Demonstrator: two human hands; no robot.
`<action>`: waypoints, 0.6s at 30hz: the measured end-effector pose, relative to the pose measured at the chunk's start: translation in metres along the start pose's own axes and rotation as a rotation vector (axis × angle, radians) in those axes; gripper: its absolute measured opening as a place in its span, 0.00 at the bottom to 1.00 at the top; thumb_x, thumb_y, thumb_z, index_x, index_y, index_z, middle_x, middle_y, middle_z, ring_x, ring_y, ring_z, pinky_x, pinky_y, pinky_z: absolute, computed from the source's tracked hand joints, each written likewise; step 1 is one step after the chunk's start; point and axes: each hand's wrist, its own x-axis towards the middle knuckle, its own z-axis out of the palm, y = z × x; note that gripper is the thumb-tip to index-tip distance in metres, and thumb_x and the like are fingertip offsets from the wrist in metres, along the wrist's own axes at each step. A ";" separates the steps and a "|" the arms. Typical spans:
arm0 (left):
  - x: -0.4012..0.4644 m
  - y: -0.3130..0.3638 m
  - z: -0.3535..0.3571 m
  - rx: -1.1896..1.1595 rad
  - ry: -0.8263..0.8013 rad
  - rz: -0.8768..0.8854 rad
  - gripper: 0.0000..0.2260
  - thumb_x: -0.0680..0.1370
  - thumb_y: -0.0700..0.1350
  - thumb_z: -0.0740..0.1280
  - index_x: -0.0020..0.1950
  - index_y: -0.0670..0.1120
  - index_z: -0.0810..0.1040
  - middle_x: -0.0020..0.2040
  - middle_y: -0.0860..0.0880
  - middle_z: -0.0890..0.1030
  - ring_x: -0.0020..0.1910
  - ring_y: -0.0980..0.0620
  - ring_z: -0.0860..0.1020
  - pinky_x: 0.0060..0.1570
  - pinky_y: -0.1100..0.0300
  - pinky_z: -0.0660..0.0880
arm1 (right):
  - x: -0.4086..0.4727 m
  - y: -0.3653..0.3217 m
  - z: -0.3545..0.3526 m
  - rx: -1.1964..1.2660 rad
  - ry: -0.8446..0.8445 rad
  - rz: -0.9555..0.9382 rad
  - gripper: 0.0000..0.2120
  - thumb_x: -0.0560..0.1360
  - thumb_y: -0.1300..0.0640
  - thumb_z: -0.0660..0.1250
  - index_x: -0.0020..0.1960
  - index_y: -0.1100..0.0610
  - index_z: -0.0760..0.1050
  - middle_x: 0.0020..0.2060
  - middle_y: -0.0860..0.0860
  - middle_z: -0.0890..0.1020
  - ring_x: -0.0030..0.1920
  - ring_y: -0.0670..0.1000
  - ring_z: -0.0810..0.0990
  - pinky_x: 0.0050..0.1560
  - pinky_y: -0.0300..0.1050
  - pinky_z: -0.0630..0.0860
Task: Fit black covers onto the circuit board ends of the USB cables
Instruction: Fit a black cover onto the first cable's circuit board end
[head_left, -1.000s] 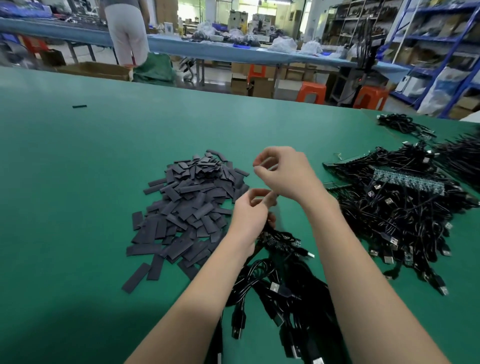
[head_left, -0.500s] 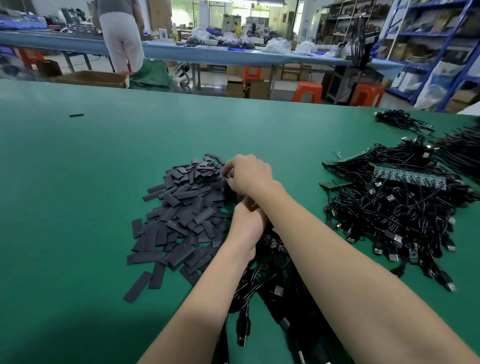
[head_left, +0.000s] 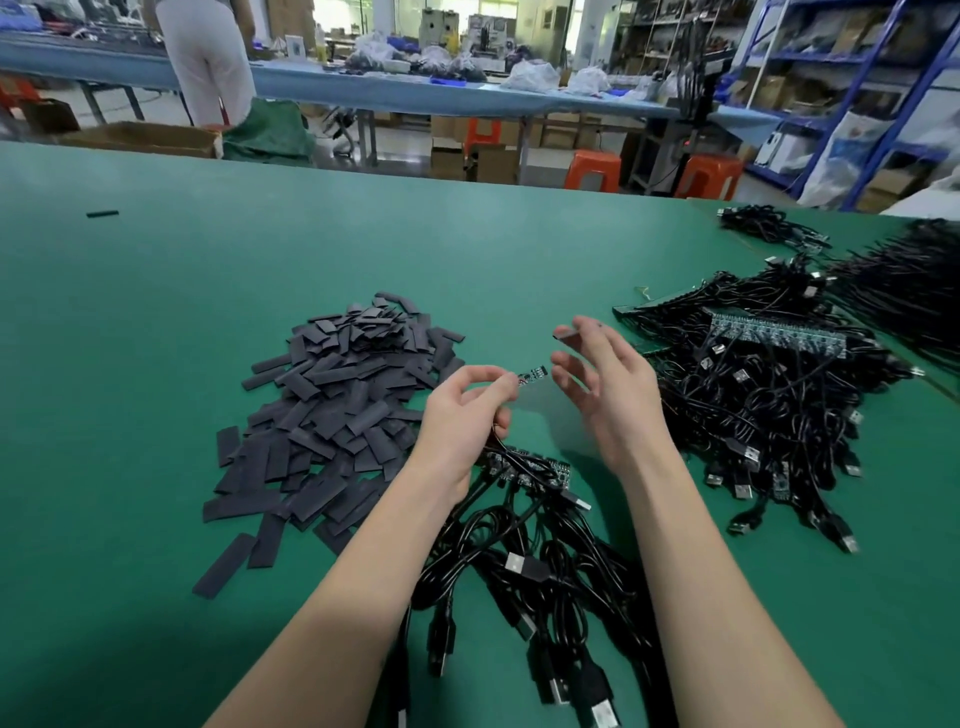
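Covers (head_left: 332, 410) remain heaped; our left hand (head_left: 462, 415) pinches one bare circuit board (head_left: 532, 375), right hand (head_left: 605, 379) holds a cover (head_left: 570, 332), not yet fitted.

Bright, even overhead light fills the room, strongest from the windows at twelve o'clock, where it washes out. The green table (head_left: 156, 322) shows a pale sheen toward one o'clock. Soft shadows darken seven o'clock. Edges bow and smear, especially the shelving (head_left: 852, 78) at two o'clock.
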 end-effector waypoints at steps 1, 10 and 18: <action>0.000 0.000 0.000 0.001 0.005 0.006 0.01 0.79 0.39 0.70 0.49 0.43 0.79 0.32 0.54 0.81 0.27 0.57 0.72 0.28 0.66 0.70 | -0.001 0.003 0.002 0.003 -0.021 0.020 0.04 0.81 0.58 0.67 0.51 0.57 0.80 0.44 0.51 0.86 0.40 0.48 0.83 0.43 0.39 0.81; 0.001 0.000 -0.002 -0.067 0.023 -0.010 0.02 0.80 0.39 0.70 0.51 0.41 0.80 0.35 0.53 0.83 0.28 0.57 0.72 0.28 0.66 0.71 | 0.001 0.009 -0.005 0.072 -0.095 0.077 0.05 0.80 0.63 0.68 0.54 0.61 0.80 0.42 0.54 0.86 0.42 0.49 0.83 0.46 0.38 0.80; 0.000 0.002 -0.002 -0.101 0.041 -0.032 0.02 0.79 0.39 0.71 0.49 0.40 0.81 0.35 0.51 0.83 0.28 0.57 0.72 0.28 0.66 0.70 | 0.001 0.011 -0.005 0.055 -0.082 0.012 0.04 0.78 0.63 0.70 0.52 0.61 0.82 0.41 0.55 0.86 0.41 0.48 0.84 0.46 0.37 0.80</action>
